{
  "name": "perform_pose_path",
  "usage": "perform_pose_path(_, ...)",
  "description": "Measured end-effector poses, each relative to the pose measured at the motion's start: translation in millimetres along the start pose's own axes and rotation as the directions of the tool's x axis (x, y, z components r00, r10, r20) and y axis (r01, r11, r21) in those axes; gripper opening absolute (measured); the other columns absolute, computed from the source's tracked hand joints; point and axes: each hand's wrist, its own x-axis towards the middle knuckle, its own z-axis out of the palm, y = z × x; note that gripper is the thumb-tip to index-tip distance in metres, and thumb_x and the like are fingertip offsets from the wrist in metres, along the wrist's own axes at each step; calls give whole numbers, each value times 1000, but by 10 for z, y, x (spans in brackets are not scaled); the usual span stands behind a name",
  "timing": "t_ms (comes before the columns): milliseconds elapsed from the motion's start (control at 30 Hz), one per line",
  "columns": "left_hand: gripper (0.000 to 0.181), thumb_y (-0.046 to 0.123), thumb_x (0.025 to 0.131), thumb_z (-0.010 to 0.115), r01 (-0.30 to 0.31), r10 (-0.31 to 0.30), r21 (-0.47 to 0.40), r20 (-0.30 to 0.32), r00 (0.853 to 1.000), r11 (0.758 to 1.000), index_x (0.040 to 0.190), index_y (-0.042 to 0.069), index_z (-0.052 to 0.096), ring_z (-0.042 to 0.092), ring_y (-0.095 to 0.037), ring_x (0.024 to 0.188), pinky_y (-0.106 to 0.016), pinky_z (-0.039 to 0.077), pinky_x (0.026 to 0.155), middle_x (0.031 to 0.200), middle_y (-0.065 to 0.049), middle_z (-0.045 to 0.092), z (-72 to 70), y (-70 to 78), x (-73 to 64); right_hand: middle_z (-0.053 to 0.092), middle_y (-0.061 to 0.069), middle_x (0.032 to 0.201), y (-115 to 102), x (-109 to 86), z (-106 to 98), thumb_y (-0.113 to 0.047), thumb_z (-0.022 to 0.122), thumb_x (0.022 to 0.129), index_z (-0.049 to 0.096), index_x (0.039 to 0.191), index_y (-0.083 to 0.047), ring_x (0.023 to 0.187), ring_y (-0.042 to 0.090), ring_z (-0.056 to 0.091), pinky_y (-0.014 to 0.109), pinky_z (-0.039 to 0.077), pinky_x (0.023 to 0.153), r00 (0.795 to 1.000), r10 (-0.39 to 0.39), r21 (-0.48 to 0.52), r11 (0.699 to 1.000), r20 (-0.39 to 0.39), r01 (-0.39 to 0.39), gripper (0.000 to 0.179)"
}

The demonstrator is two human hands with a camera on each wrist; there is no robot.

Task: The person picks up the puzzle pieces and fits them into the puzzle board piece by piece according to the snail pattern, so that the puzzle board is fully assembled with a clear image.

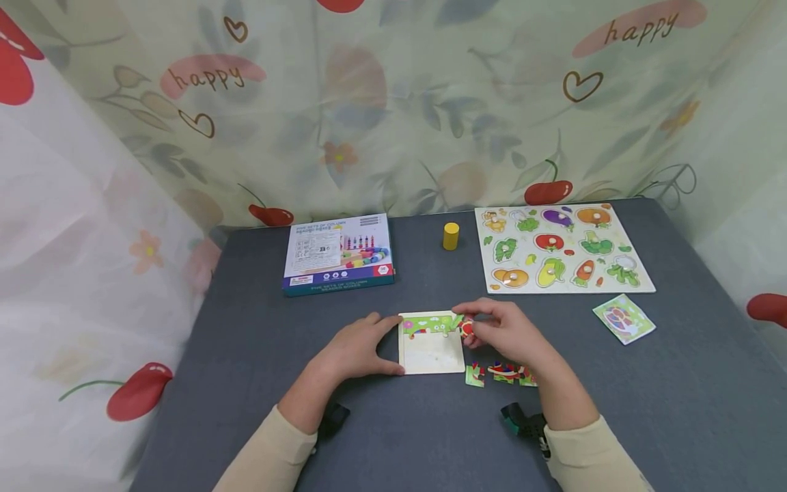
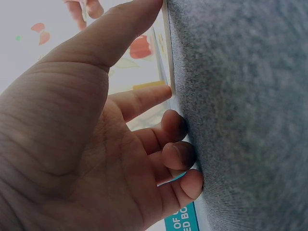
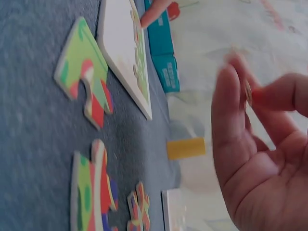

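A small pale puzzle tray (image 1: 432, 357) lies on the table, with joined green pieces (image 1: 427, 325) along its top edge. My left hand (image 1: 361, 347) rests at the tray's left side, index finger by the upper corner and thumb by the lower one. Between thumb and fingers, my right hand (image 1: 509, 333) pinches a red and green puzzle piece (image 1: 467, 328) at the tray's upper right corner. In the right wrist view that piece appears nearly edge-on. Several loose puzzle pieces lie just below the right hand, among them a green and red one (image 3: 79, 62).
A boxed toy set (image 1: 338, 254) sits at the back left. Beside it stand a yellow cylinder (image 1: 451, 236) and, further right, a white vegetable puzzle board (image 1: 565, 249). A square picture card (image 1: 624, 319) lies in front of that board. Printed curtains border the table.
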Motion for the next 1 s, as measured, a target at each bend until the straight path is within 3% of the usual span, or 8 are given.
perform_pose_path(167,95,62,78,81,1,-1,8,-2,1000,1000,157,25,43,53,-23,105,-48,47,92,125,-7,56,13,-1,10,63,17,111,-16,35,74,0,54,97,67,131,0,71,27,62,42,56,72,999,12,-53,998,-43,-14,36)
perform_pose_path(300,95,63,78,81,6,-6,12,-1,1000,1000,157,25,43,54,-24,105,-48,48,92,125,-8,56,14,-1,16,63,17,100,-34,60,128,-3,61,100,62,133,5,73,27,63,43,58,74,999,33,18,999,4,-33,34)
perform_pose_path(400,96,64,78,81,10,-10,12,1,1000,1000,157,26,43,54,-24,106,-49,48,93,127,-8,56,14,-3,17,67,15,98,-48,76,173,-5,64,100,64,126,8,76,25,66,44,58,77,999,47,71,996,21,-49,29)
perform_pose_path(600,96,64,77,81,12,-12,7,4,1000,1000,157,26,43,54,-24,107,-48,48,94,127,-8,56,11,-5,16,71,10,88,-67,110,246,-7,66,101,70,119,8,75,21,67,47,58,79,998,61,77,995,11,-61,25)
perform_pose_path(833,95,63,78,81,8,-8,9,4,1000,1000,157,25,44,54,-24,104,-47,48,91,124,-7,56,3,2,16,74,18,100,-82,121,267,-11,70,99,71,124,6,83,25,72,45,58,83,998,64,87,994,9,-64,31)
perform_pose_path(1000,96,63,78,81,13,-13,10,4,1000,1000,157,25,44,54,-24,106,-48,48,93,126,-8,56,4,6,11,75,12,105,-92,125,287,-11,78,93,72,127,-1,87,27,68,45,56,83,997,72,44,996,-2,-72,36)
